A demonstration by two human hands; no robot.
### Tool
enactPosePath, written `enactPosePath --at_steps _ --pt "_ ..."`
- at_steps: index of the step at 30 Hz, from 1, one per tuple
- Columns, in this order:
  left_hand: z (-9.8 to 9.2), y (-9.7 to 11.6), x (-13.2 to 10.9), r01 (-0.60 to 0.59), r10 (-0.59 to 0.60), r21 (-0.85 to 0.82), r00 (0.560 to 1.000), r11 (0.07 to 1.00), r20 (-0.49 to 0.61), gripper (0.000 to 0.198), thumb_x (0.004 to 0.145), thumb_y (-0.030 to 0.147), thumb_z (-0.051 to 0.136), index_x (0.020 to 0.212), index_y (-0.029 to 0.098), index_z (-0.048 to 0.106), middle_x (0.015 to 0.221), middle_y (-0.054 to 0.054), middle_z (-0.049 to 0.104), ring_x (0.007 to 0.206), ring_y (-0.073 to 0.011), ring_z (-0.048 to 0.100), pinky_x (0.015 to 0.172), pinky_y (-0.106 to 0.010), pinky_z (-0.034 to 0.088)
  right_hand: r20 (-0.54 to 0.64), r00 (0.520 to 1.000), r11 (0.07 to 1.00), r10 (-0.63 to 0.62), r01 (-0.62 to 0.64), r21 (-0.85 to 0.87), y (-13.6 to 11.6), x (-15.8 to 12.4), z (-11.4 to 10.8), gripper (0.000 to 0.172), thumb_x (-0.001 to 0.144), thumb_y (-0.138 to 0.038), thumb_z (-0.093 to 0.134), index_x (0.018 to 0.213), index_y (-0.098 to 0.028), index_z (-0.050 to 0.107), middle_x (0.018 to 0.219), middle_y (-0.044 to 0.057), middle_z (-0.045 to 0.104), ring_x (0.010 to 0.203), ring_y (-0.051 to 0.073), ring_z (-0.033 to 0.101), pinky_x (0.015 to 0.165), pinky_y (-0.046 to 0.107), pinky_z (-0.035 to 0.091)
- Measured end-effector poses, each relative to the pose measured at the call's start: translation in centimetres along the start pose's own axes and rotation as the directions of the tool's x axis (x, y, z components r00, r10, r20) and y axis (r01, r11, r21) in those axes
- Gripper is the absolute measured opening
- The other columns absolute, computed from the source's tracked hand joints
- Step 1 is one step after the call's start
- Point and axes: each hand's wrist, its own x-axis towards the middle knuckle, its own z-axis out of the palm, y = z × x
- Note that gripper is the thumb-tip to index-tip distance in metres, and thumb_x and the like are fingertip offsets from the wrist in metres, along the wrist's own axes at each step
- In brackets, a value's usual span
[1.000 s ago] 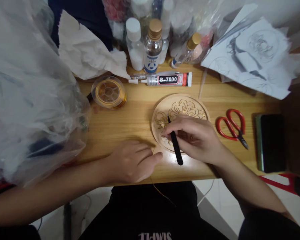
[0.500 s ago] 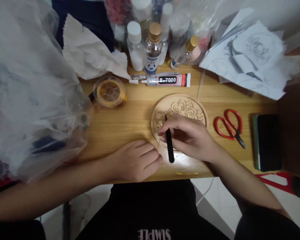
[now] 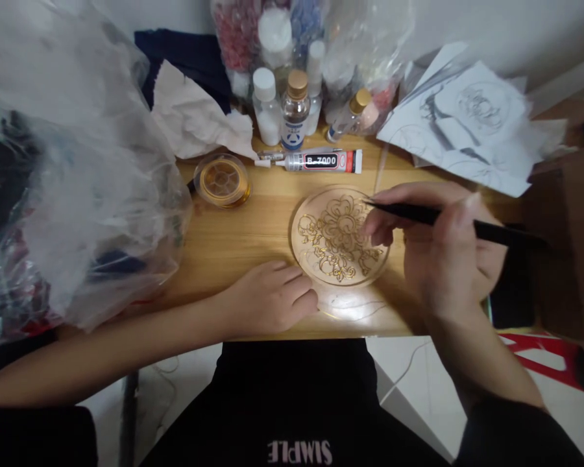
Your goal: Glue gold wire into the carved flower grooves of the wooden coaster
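Observation:
A round wooden plate (image 3: 307, 264) lies on the table, with a flower pattern of thin gold wire on its face. My right hand (image 3: 448, 253) holds black tweezers (image 3: 413, 211) at the plate's right side, their tips over the edge of the flower. Whether the tips grip anything is too fine to tell. Just below the plate's left edge, my left hand (image 3: 277, 299) rests on the table with its fingers closed. From its fingertips a length of gold wire (image 3: 338, 316) runs right along the tabletop.
A spool of gold wire (image 3: 224, 181) lies left of a B-7000 glue tube (image 3: 324, 161). Several bottles (image 3: 294, 120) stand behind. Paper drawings (image 3: 467, 123) lie at the back right, a plastic bag (image 3: 102, 194) at left. A dark phone (image 3: 513, 298) is partly behind my right hand.
My right hand has moved right and lifted off the plate, turning the tweezers nearly level and uncovering the wire flower. It now hides the red-handled scissors. My left hand stays almost still.

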Motion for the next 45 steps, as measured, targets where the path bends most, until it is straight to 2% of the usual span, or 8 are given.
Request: enactPosePath --at_steps 3,5,8,12,16,24,34,45 --pt "0.2 -0.1 0.2 0.007 -0.006 0.016 1.0 1.0 -0.015 0.025 0.093 0.019 0.045 0.07 0.018 0.056 0.067 0.0 0.058 0.065 -0.0145 0.051 0.058 -0.029 0.036 0.09 0.996 0.99 0.018 -0.005 -0.142 -0.7 -0.2 -0.4 0.024 0.091 -0.034 0.048 0.093 -0.024 0.069 0.083 0.003 0.067 0.072 0.016 0.062 0.067 0.032 0.051" --pt "0.5 -0.2 0.2 -0.007 0.008 0.038 0.999 0.999 -0.041 0.023 0.092 0.018 0.048 0.07 0.018 0.056 0.067 0.0 0.058 0.065 -0.0145 0.051 0.058 -0.028 0.036 0.152 0.988 0.977 0.022 0.011 -0.213 -0.2 -0.4 -0.6 0.014 0.086 -0.024 0.058 0.093 -0.023 0.07 0.086 0.002 0.069 0.079 0.016 0.064 0.071 0.031 0.053" --pt "0.9 -0.3 0.3 -0.034 0.04 0.069 0.995 0.997 -0.088 0.019 0.09 0.017 0.05 0.071 0.017 0.054 0.066 0.001 0.056 0.064 -0.0143 0.05 0.057 -0.028 0.034 0.208 0.978 0.971 0.015 0.035 -0.237 1.4 -0.6 -0.6 0.015 0.078 -0.017 0.066 0.092 -0.023 0.07 0.089 0.002 0.071 0.081 0.016 0.066 0.071 0.03 0.056" --pt "1.4 -0.4 0.4 -0.034 0.04 0.052 0.99 0.998 -0.137 0.02 0.09 0.019 0.05 0.07 0.016 0.051 0.063 0.001 0.052 0.062 -0.0135 0.047 0.056 -0.028 0.032 0.271 0.957 0.972 0.108 -0.045 -0.229 2.9 -1.0 -0.8 0.022 0.076 -0.016 0.068 0.097 -0.021 0.067 0.09 0.002 0.072 0.079 0.015 0.068 0.071 0.028 0.059" --pt "1.6 -0.4 0.5 -0.032 0.032 0.0 0.988 0.999 -0.148 0.021 0.088 0.018 0.053 0.067 0.016 0.05 0.062 0.001 0.05 0.06 -0.0133 0.045 0.054 -0.029 0.03 0.332 0.929 0.95 0.162 -0.055 -0.308 3.3 -1.2 -0.9 0.015 0.075 -0.017 0.069 0.09 -0.019 0.068 0.083 0.002 0.072 0.072 0.014 0.068 0.061 0.024 0.058" --pt "2.1 -0.5 0.4 -0.02 0.015 -0.043 0.993 0.999 -0.117 0.017 0.086 0.018 0.055 0.069 0.016 0.054 0.063 0.0 0.053 0.06 -0.014 0.047 0.053 -0.029 0.035 0.266 0.943 0.95 0.201 -0.121 -0.289 3.5 -1.1 -0.4 0.008 0.074 -0.018 0.07 0.082 -0.019 0.069 0.077 0.002 0.072 0.068 0.013 0.067 0.051 0.021 0.054" --pt "2.0 -0.4 0.5 -0.018 0.014 -0.033 0.991 0.999 -0.131 0.019 0.085 0.018 0.054 0.067 0.017 0.05 0.062 0.001 0.05 0.059 -0.0133 0.046 0.052 -0.028 0.035 0.376 0.92 0.942 0.108 0.027 -0.335 4.0 -1.5 -0.6 0.014 0.076 -0.013 0.067 0.088 -0.02 0.068 0.083 0.003 0.072 0.072 0.014 0.067 0.06 0.025 0.052" --pt "2.2 -0.4 0.4 -0.018 0.013 -0.037 0.991 0.999 -0.136 0.018 0.085 0.019 0.055 0.068 0.017 0.049 0.062 0.001 0.051 0.059 -0.0142 0.047 0.052 -0.029 0.035 0.363 0.929 0.939 0.072 0.059 -0.338 3.8 -1.8 -0.4 0.018 0.073 -0.008 0.068 0.088 -0.017 0.067 0.083 0.002 0.072 0.073 0.013 0.067 0.062 0.022 0.052"
